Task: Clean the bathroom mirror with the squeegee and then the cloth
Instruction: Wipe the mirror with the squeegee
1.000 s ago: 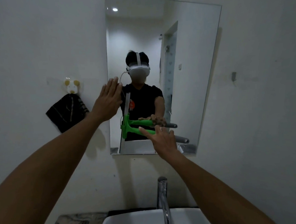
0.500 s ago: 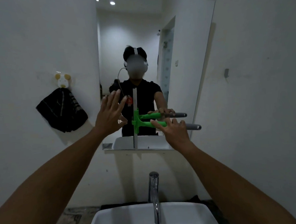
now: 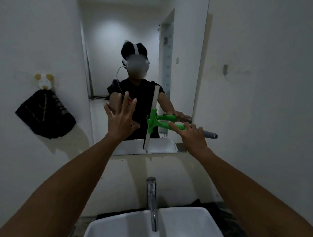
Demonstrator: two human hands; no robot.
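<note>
The bathroom mirror (image 3: 182,44) hangs on the white wall ahead. My right hand (image 3: 193,136) grips the handle of a green squeegee (image 3: 163,125), index finger stretched along it. Its white blade stands nearly upright against the lower middle of the glass, and the grey handle end sticks out to the right. My left hand (image 3: 120,118) is raised with fingers spread in front of the mirror's lower left part; whether it touches the glass I cannot tell. A dark cloth (image 3: 45,115) hangs from a wall hook left of the mirror.
A white basin (image 3: 111,231) with a chrome tap (image 3: 152,200) sits directly below the mirror, between my forearms. A small yellow and white hook (image 3: 43,81) holds the cloth. A small grey hook (image 3: 225,69) is on the wall to the right.
The squeegee has slid rightward across the lower mirror, from near the left edge to the middle. My left hand has shifted right with it and stays spread.
</note>
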